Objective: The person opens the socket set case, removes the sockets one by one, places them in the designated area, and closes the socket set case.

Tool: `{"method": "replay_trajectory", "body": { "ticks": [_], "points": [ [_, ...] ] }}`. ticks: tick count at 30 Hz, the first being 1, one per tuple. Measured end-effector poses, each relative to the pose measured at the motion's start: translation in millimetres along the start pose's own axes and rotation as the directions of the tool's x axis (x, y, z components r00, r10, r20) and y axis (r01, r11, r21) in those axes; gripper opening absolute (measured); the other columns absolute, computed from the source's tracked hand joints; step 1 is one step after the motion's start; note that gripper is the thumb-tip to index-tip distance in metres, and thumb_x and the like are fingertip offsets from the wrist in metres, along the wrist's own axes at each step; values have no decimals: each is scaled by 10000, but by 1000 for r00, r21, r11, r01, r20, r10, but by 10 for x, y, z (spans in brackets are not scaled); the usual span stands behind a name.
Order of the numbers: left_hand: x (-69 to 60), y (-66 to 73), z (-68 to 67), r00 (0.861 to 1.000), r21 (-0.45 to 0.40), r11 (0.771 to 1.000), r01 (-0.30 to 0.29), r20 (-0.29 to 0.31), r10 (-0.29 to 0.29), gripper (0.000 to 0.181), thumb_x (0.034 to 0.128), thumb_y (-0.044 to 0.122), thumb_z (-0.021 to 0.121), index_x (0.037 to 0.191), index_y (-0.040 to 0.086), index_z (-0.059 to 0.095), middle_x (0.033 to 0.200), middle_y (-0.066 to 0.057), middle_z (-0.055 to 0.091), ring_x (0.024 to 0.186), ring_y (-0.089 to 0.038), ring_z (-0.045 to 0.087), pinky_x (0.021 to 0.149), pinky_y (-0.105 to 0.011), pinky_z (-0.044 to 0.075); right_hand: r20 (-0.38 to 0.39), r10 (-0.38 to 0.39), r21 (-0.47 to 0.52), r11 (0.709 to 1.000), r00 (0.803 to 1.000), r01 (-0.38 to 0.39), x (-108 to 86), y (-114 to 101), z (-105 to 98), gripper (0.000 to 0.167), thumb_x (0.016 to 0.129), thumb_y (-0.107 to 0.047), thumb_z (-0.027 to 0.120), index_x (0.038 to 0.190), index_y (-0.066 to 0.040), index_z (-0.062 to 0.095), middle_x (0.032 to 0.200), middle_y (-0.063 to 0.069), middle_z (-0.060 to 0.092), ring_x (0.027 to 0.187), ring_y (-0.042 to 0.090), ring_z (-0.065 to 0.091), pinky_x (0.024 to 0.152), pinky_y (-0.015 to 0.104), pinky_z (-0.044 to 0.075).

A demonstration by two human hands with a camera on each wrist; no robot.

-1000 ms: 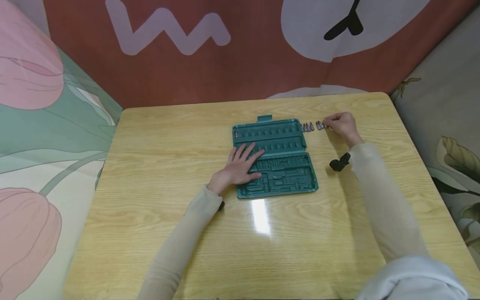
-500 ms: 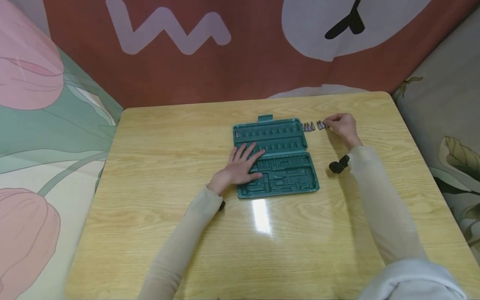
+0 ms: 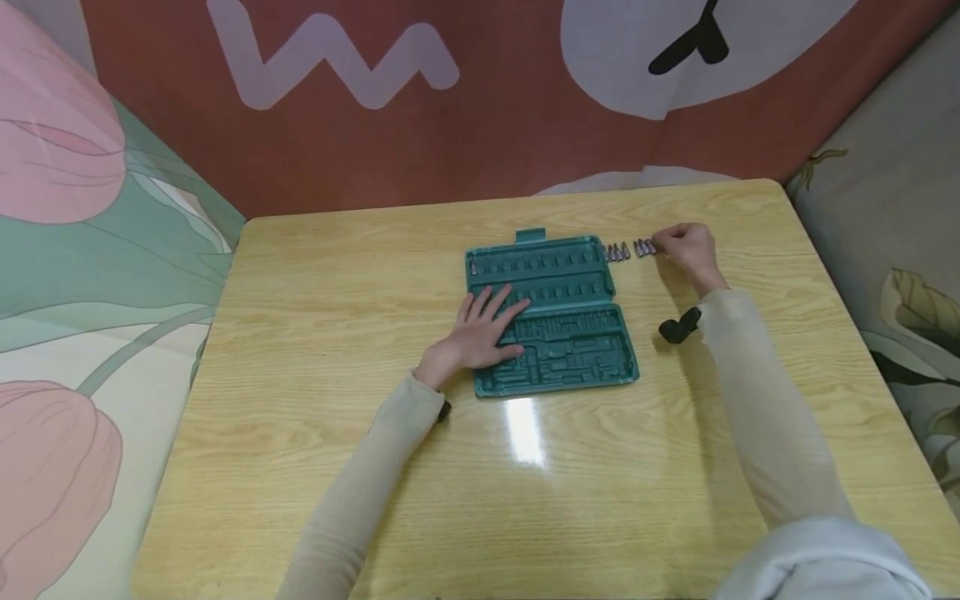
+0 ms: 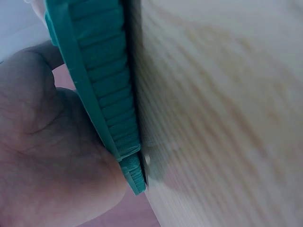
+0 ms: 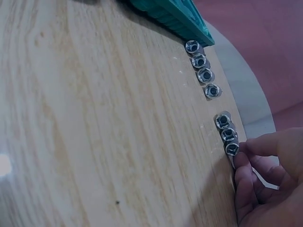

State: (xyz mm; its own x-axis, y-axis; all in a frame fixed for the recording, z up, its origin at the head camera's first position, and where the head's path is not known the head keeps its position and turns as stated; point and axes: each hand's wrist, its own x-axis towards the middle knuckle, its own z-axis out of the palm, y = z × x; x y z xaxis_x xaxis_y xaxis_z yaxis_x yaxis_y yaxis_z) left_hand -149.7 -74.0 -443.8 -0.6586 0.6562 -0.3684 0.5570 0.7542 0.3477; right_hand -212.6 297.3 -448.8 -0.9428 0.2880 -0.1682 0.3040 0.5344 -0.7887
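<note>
A green socket case [image 3: 555, 312] lies open on the table, its moulded slots facing up. My left hand [image 3: 477, 337] rests flat on the case's left side with fingers spread; the left wrist view shows the palm [image 4: 42, 142] against the case's edge [image 4: 102, 94]. One small socket [image 3: 473, 268] sits in the upper left slot. Right of the case, several metal sockets [image 5: 205, 74] stand in a row, then a group of three [image 5: 227, 134]. My right hand [image 3: 688, 250] pinches at the end socket [image 5: 232, 149] of this group; its far end is hidden by the fingertips.
The wooden table [image 3: 322, 333] runs up to a red patterned wall cloth [image 3: 487, 133] at the back. A black wrist device [image 3: 679, 326] hangs under the right sleeve. The row of sockets nearly touches the case's right edge.
My right hand has shifted slightly to the right, and the third socket of its group now shows more plainly. My left hand and the case have stayed put.
</note>
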Motion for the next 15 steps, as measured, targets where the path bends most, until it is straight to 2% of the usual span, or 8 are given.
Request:
{"method": "replay_trajectory", "body": {
  "ticks": [6, 15],
  "points": [
    [-1, 8, 3, 1000, -6, 1000, 6, 0, -6, 748, 988, 518, 442, 1570, 274, 39, 1606, -56, -132, 1446, -308, -147, 1122, -496, -109, 13, 20, 2, 1000, 1000, -20, -3, -5, -1, 395, 965, -260, 568, 1164, 74, 634, 904, -13, 598, 715, 55, 498, 590, 181, 413],
    [14, 9, 17, 1000, -12, 1000, 10, -5, -10, 747, 987, 513, 449, 1568, 285, 39, 1605, -45, -138, 1445, -298, -157, 1119, -491, -121, 54, 16, -24, 1000, 998, -15, -2, -25, -40, 402, 980, -264, 544, 1178, 76, 623, 994, 82, 618, 789, 116, 540, 618, 185, 430]
  ]
}}
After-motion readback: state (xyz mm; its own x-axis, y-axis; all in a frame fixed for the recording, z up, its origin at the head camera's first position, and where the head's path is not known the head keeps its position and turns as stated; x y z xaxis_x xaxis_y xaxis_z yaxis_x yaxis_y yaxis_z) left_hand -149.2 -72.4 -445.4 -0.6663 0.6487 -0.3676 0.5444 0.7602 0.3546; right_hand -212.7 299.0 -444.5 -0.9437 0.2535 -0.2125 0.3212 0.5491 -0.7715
